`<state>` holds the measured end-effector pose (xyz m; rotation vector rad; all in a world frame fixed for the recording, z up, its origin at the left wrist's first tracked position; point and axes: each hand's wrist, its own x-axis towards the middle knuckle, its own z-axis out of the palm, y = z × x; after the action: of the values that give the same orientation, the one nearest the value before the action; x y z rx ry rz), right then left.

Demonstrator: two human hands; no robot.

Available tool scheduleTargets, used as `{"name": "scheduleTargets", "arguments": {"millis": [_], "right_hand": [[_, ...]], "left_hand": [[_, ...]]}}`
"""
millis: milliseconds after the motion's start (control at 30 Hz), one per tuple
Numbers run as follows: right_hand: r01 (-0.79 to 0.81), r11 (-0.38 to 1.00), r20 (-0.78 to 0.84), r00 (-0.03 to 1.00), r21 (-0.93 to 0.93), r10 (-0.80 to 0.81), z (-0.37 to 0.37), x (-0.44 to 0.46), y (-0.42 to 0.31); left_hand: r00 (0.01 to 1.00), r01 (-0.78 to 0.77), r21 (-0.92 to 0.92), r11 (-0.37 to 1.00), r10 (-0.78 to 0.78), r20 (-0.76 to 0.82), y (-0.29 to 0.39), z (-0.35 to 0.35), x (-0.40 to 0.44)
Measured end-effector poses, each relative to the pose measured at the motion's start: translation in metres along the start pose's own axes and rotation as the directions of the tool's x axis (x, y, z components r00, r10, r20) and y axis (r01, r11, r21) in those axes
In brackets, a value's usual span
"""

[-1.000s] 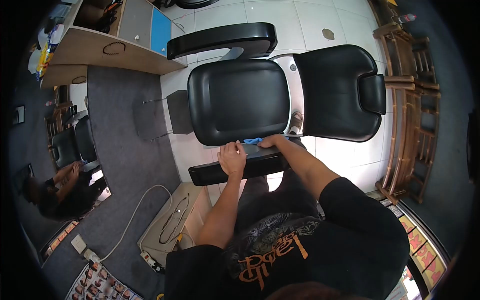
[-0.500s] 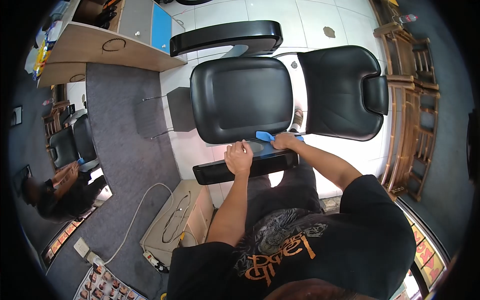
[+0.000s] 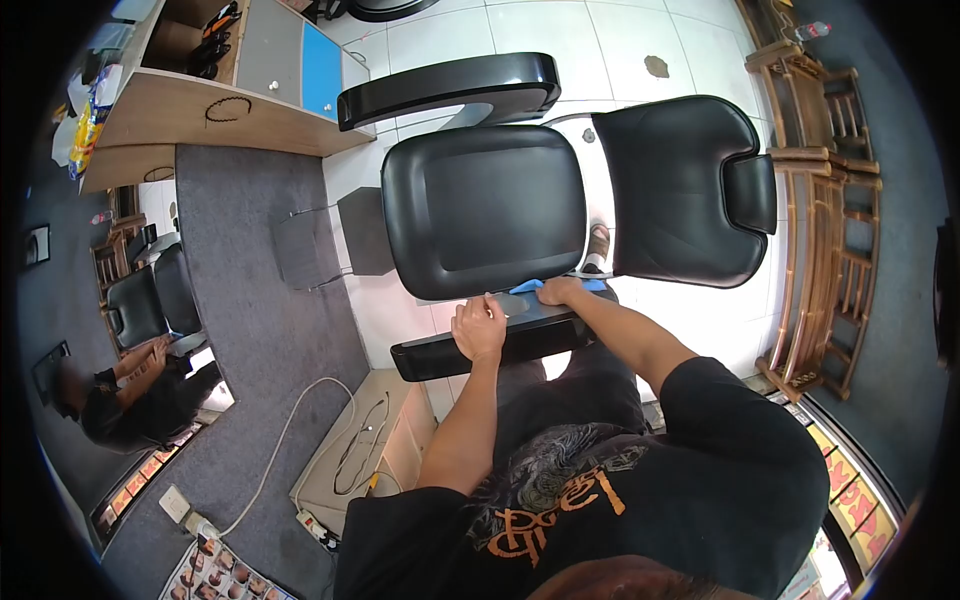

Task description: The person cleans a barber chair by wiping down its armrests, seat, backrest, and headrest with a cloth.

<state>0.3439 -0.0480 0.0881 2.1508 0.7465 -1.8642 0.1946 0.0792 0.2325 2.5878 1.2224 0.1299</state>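
My right hand (image 3: 560,291) presses a blue cloth (image 3: 528,286) onto the inner side of the near armrest (image 3: 540,335) of a black salon chair. Part of the cloth shows on either side of the fingers. Close by on the left, my left hand (image 3: 479,327) is held closed over the same armrest, its fingers curled in; whether anything is inside them is hidden. Just beyond both hands lies the padded black seat (image 3: 490,205). The chair's backrest (image 3: 680,185) with its headrest (image 3: 750,192) extends to the right.
Across the seat is the far armrest (image 3: 450,85). A grey footrest (image 3: 363,232) projects left toward a dark wall with a mirror (image 3: 150,300). A beige box (image 3: 380,430) with cables stands at lower left. Bamboo chairs (image 3: 815,250) line the right; a wooden cabinet (image 3: 220,110) is upper left.
My right hand has slid slightly left along the armrest, and the blue cloth now lies flatter beneath it. My left hand stays closed at about the same spot. The view has shifted slightly.
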Motion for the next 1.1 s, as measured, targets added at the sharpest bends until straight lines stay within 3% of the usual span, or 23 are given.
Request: {"name": "scheduleTargets", "arguments": {"millis": [100, 200, 300, 500, 533, 633, 767, 933, 1033, 1100], "right_hand": [[-0.025, 0.995, -0.016, 1.000, -0.097, 0.024, -0.013, -0.024, 0.010], [0.065, 0.982, -0.075, 0.994, -0.176, -0.079, -0.022, -0.063, 0.008], [0.143, 0.983, 0.019, 0.990, -0.114, -0.142, -0.021, -0.056, -0.002], [0.175, 0.985, 0.008, 0.985, -0.004, -0.175, 0.002, 0.004, -0.013], [0.171, 0.985, 0.070, 0.983, -0.030, -0.168, 0.001, 0.010, -0.012], [0.109, 0.993, 0.055, 0.992, 0.048, -0.112, 0.001, 0.008, 0.001], [-0.003, 1.000, 0.067, 0.998, 0.003, 0.003, -0.014, -0.003, 0.024], [0.054, 0.995, -0.052, 0.997, -0.086, -0.059, -0.037, -0.066, 0.013], [0.117, 0.990, 0.057, 0.992, -0.079, -0.113, -0.027, -0.053, -0.008], [0.129, 0.991, 0.022, 0.992, -0.035, -0.128, -0.020, -0.045, -0.015]], "left_hand": [[1.000, 0.005, -0.009, 1.000, -0.005, 0.002, 0.002, -0.004, 0.000], [1.000, 0.018, -0.020, 1.000, -0.017, 0.022, 0.001, -0.001, 0.000], [1.000, 0.016, -0.017, 1.000, -0.016, 0.023, 0.000, -0.001, 0.000], [1.000, 0.017, -0.007, 1.000, -0.017, 0.015, 0.001, 0.000, 0.000], [1.000, 0.012, 0.006, 1.000, -0.012, 0.013, 0.000, -0.001, 0.001], [0.999, 0.014, 0.018, 1.000, -0.014, 0.033, 0.000, -0.001, -0.002], [0.998, 0.030, 0.009, 1.000, -0.030, 0.046, 0.000, 0.000, -0.001], [1.000, 0.010, 0.014, 1.000, -0.010, 0.020, 0.000, 0.002, -0.001], [1.000, 0.014, 0.011, 1.000, -0.015, 0.025, 0.000, 0.003, 0.000], [0.999, 0.030, 0.006, 1.000, -0.030, 0.035, 0.000, 0.002, -0.001]]}}
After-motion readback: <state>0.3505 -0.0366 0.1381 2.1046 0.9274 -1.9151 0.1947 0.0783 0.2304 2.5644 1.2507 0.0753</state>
